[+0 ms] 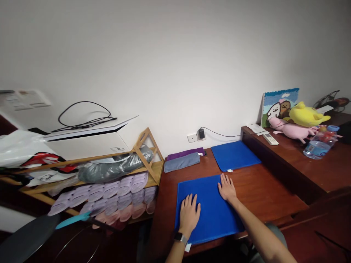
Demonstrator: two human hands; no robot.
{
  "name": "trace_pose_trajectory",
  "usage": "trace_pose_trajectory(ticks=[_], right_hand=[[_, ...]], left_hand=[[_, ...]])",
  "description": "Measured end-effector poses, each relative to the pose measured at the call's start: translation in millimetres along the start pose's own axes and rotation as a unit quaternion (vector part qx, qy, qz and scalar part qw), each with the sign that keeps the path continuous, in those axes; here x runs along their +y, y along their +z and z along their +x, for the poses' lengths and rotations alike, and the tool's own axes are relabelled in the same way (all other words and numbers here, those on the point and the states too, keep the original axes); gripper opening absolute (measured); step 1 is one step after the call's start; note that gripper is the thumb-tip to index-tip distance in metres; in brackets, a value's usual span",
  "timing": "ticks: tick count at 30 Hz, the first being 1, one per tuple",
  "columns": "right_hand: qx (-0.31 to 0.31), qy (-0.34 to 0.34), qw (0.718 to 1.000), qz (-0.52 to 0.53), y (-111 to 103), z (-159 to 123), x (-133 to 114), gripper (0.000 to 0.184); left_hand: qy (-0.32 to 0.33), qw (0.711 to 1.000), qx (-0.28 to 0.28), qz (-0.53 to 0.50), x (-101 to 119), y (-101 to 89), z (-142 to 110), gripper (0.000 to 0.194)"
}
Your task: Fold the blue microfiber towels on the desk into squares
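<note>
A blue cloth mat (210,215) lies spread out on the reddish-brown wooden desk (271,190), with a small white tag at its near edge. My left hand (189,212) rests on its left part, fingers stretched out, and a watch sits on that wrist. Near the right edge of the same mat, my right hand (227,187) lies flat with its fingers apart. Neither hand holds anything. Behind it is a second blue mat (236,155), and to the left of that are a folded grey cloth (182,162) and a purple cloth (186,152).
On the left a wooden rack (153,171) holds rows of lilac and pink slippers (109,191). A raised desk section on the right carries plush toys (290,129), a water bottle (318,146), a remote control (270,138) and a picture (278,106). A black plug (201,133) sits in the wall socket.
</note>
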State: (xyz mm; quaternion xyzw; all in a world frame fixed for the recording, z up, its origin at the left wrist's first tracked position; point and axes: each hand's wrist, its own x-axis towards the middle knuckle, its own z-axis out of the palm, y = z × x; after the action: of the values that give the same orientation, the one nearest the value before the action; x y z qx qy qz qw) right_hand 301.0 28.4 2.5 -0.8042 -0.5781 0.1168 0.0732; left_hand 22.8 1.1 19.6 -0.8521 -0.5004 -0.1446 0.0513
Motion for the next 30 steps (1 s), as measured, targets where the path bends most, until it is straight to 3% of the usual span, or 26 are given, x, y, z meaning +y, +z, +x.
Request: trace_pose_trajectory(ticks=[3, 7, 9, 11, 14, 19, 22, 24, 30], right_hand=[[-0.006, 0.001, 1.0, -0.006, -1.9, 1.6, 1.0, 0.072], [-0.011, -0.02, 1.0, -0.014, -1.4, 2.5, 8.1, 0.071], [-0.011, -0.028, 0.999, -0.017, 0.8, 2.6, 11.9, 0.068], [-0.008, -0.03, 0.999, -0.021, 2.7, 2.4, 13.9, 0.067], [0.003, -0.027, 0.999, -0.021, 2.7, 1.2, 13.7, 0.067], [-0.002, -0.021, 1.0, -0.017, -3.8, -2.4, 11.1, 0.069], [-0.012, -0.013, 1.0, -0.026, -7.5, -3.0, 9.9, 0.068], [-0.024, -0.007, 0.999, -0.035, -9.7, -1.9, 9.2, 0.068], [-0.017, -0.045, 0.998, -0.04, -11.2, 5.1, 8.8, 0.067]], left_hand=[[0.034, 0.999, 0.01, -0.031, 29.5, 1.3, 42.5, 0.052], [0.073, 0.993, -0.049, -0.079, 82.8, 24.5, 104.2, 0.056], [0.074, 0.99, -0.079, -0.093, 103.7, 40.3, 121.7, 0.057], [0.072, 0.988, -0.09, -0.1, 109.8, 53.2, 126.6, 0.058], [0.05, 0.991, -0.084, -0.091, 78.4, 59.6, 115.1, 0.061], [-0.082, 0.993, -0.079, -0.008, -45.1, 44.7, 78.4, 0.064], [-0.101, 0.992, -0.078, 0.001, -93.4, 39.9, 63.9, 0.064], [-0.101, 0.992, -0.076, -0.002, -102.1, 40.6, 60.1, 0.064], [-0.106, 0.992, -0.072, -0.008, -89.8, 42.1, 61.3, 0.064]])
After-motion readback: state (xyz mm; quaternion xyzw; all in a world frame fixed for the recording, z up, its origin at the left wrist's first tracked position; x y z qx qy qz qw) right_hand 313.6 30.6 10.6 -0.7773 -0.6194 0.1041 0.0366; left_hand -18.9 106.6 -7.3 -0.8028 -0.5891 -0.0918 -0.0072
